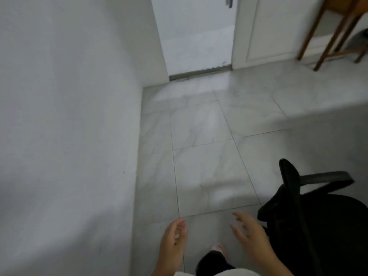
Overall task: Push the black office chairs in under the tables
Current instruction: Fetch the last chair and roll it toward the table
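Head view looks down on two bare hands low in the frame, both blurred by movement. Her or his left hand (173, 239), at the bottom centre, has its fingers loosely curled and holds nothing. Just to the right of it, the right hand (250, 234) is spread with relaxed fingers, also carrying nothing, and hangs near the black office chair (310, 226) without clearly touching it. Between the hands, at the lower edge, a dark trouser leg (212, 261) and a pale pink shoe tip (219, 248) show over the floor.

That floor (201, 156) is large pale marble-look tile with thin grey joints, glossy enough to catch soft light and a shadow across its right part. A plain white wall (65, 116) fills the whole left side of the frame. At the top centre a glass door (195, 34) stands over a metal threshold strip (199, 73), with a white panelled wall section to its right. Brown wooden furniture legs (326, 36) occupy the upper right corner.

The chair sits at the lower right of the frame, seen from above: a dark padded seat, a curved black backrest edge, and one armrest reaching toward the right edge. It stands out on open tile.
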The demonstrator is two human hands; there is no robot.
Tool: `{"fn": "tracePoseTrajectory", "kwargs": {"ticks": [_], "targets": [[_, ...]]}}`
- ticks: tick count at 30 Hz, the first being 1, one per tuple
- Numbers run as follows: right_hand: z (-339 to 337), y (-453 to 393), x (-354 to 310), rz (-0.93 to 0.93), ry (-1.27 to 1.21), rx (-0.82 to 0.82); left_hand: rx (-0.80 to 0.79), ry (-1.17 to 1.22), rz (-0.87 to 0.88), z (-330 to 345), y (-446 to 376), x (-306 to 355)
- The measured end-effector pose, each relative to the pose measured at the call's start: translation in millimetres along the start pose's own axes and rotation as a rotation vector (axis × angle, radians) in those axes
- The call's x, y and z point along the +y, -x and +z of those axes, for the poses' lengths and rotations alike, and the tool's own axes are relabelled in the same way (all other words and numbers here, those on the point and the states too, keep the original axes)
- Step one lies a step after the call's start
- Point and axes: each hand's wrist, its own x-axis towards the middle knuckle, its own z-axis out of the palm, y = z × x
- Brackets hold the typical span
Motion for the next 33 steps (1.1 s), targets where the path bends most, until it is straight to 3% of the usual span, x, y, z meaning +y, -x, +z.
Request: {"fn": "tracePoseTrajectory", "kwargs": {"ticks": [8,11,14,17,20,23,25,29,33], "targets": [[-79.3,-35.2,-8.4,0.105,-0.130,0.559,-0.452,-0.169,0.266,74.8,-102.1,122.5],[-88.3,-21.5,4.1,0.233,-0.081,0.828,-0.658,-0.341,0.450,118.2,-122.4,153.8],[-85.5,-0.3,14.9,0.503,-0.009,1.000,-0.876,-0.475,0.718,162.8,-131.6,182.0],[-65.2,22.7,22.2,0.771,-0.030,0.989,-1.013,-0.580,1.189,201.1,-127.2,212.1],[-41.9,41.3,20.2,1.043,0.042,0.770,-1.145,-0.720,1.691,237.9,-123.0,225.4],[-23.8,55.4,25.1,1.126,0.171,0.902,-1.479,-1.248,1.795,269.0,-126.5,209.4],[-24.0,54.2,27.0,1.217,0.227,0.938,-1.559,-1.391,1.861,286.5,-130.4,196.4],[-31.4,51.6,36.3,1.273,0.305,0.924,-1.578,-1.303,2.013,307.8,-138.7,187.5],[-42.3,58.3,57.5,1.262,0.376,0.971,-1.573,-0.977,2.148,323.9,-133.4,193.3]]}}
